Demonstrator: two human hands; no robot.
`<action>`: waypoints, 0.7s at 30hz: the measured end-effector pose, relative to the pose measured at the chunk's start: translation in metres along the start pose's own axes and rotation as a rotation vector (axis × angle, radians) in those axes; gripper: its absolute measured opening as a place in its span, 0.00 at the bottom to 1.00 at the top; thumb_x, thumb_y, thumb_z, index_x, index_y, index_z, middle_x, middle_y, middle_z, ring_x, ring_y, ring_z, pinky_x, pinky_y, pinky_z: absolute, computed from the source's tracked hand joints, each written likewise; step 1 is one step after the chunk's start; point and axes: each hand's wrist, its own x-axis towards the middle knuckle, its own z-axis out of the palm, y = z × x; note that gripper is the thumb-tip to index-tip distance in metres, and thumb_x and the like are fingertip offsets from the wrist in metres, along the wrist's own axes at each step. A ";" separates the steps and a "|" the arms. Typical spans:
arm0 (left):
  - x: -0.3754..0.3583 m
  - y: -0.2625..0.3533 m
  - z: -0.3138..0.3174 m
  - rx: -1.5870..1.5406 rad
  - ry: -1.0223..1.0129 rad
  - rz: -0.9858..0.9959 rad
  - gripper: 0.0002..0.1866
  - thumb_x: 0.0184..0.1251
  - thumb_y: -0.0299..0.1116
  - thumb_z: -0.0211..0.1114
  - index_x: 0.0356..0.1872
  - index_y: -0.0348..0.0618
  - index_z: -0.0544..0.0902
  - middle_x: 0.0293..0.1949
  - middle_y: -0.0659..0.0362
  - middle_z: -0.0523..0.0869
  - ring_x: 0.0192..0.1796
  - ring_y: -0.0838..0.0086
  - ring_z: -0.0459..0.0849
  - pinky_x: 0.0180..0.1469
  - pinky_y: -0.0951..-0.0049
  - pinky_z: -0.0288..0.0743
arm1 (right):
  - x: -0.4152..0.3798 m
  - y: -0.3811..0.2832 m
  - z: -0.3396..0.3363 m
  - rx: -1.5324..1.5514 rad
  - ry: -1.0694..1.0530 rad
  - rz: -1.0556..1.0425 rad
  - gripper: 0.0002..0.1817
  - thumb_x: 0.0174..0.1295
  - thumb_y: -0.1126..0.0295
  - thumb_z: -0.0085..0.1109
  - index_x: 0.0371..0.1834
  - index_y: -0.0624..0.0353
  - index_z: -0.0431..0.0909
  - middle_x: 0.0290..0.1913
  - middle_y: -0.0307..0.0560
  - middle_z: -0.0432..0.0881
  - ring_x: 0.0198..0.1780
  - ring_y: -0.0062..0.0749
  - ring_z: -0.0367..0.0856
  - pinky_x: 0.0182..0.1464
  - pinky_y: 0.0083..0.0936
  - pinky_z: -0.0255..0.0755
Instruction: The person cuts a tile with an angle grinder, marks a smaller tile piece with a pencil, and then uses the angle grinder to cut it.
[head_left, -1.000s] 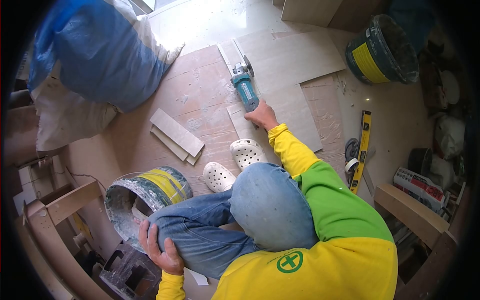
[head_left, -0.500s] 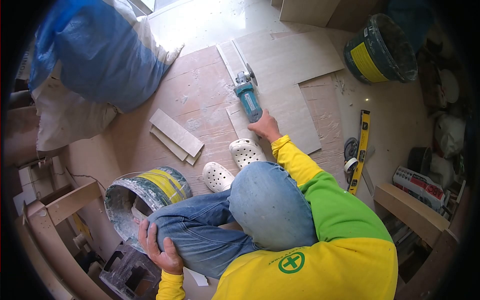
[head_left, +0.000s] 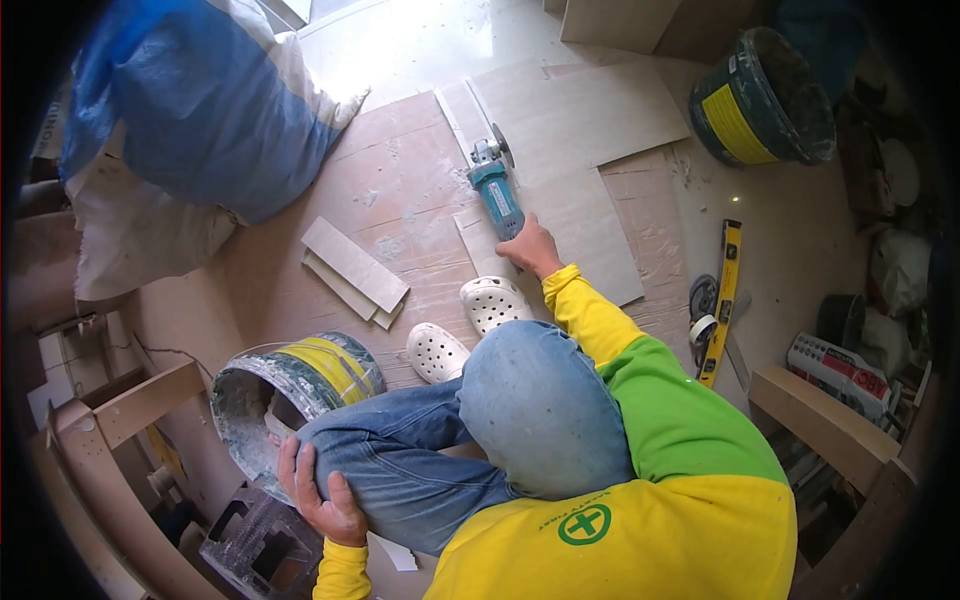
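Location: indoor tile-cutting area, with a building or renovation site's fittings. Indicators: angle grinder [head_left: 496,195] over pale tiles [head_left: 590,110]; offcuts [head_left: 355,268] on a dust-marked floor covering [head_left: 375,200]; spirit level [head_left: 722,300]; mortar-crusted bucket [head_left: 290,390]; second bucket [head_left: 762,100]; large woven sack [head_left: 210,110]; wooden frame [head_left: 120,420]. Whether the building is a home cannot be determined.

So there's two white clogs [head_left: 495,303], a couple of big yellow-labelled buckets [head_left: 762,100], two bare hands [head_left: 530,248], just the one grinder [head_left: 496,192] and a single yellow level [head_left: 722,300].
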 end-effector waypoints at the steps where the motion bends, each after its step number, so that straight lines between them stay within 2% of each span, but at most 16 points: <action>1: 0.000 0.000 0.000 -0.007 0.002 -0.001 0.26 0.77 0.48 0.58 0.64 0.38 0.79 0.70 0.42 0.74 0.73 0.46 0.70 0.78 0.45 0.54 | -0.006 0.003 0.001 0.003 -0.008 0.007 0.41 0.42 0.54 0.73 0.58 0.68 0.71 0.49 0.70 0.85 0.53 0.63 0.86 0.57 0.44 0.80; 5: -0.002 -0.002 0.000 -0.007 0.001 -0.003 0.25 0.77 0.48 0.58 0.63 0.38 0.79 0.70 0.42 0.74 0.73 0.46 0.70 0.78 0.45 0.54 | -0.023 0.012 0.003 0.004 0.006 0.013 0.42 0.42 0.53 0.73 0.59 0.68 0.70 0.50 0.71 0.85 0.53 0.64 0.85 0.57 0.45 0.80; 7: -0.003 -0.004 -0.001 0.009 -0.009 -0.005 0.28 0.77 0.49 0.57 0.66 0.36 0.79 0.72 0.43 0.73 0.75 0.49 0.69 0.79 0.52 0.55 | -0.024 0.012 0.003 -0.003 0.004 0.019 0.42 0.42 0.53 0.73 0.59 0.68 0.70 0.50 0.71 0.85 0.53 0.64 0.85 0.57 0.45 0.79; 8: -0.003 -0.004 -0.001 0.009 -0.008 -0.005 0.28 0.77 0.49 0.57 0.66 0.36 0.79 0.72 0.43 0.73 0.75 0.49 0.69 0.79 0.52 0.55 | -0.022 0.013 0.004 -0.003 0.004 0.018 0.42 0.42 0.53 0.73 0.59 0.68 0.70 0.50 0.71 0.85 0.53 0.64 0.85 0.57 0.45 0.79; 10: -0.002 -0.002 0.000 -0.008 0.006 -0.003 0.26 0.77 0.48 0.58 0.63 0.38 0.79 0.70 0.43 0.74 0.73 0.47 0.70 0.79 0.44 0.54 | -0.014 0.012 0.005 0.008 0.015 0.012 0.42 0.42 0.54 0.73 0.58 0.68 0.71 0.50 0.71 0.85 0.54 0.64 0.85 0.58 0.45 0.79; 21: -0.001 0.001 0.001 -0.002 0.022 -0.005 0.26 0.77 0.49 0.58 0.62 0.37 0.80 0.69 0.42 0.75 0.73 0.47 0.71 0.79 0.45 0.53 | 0.011 -0.009 -0.006 0.002 -0.011 -0.005 0.41 0.42 0.54 0.73 0.58 0.69 0.72 0.50 0.70 0.85 0.53 0.61 0.86 0.58 0.43 0.79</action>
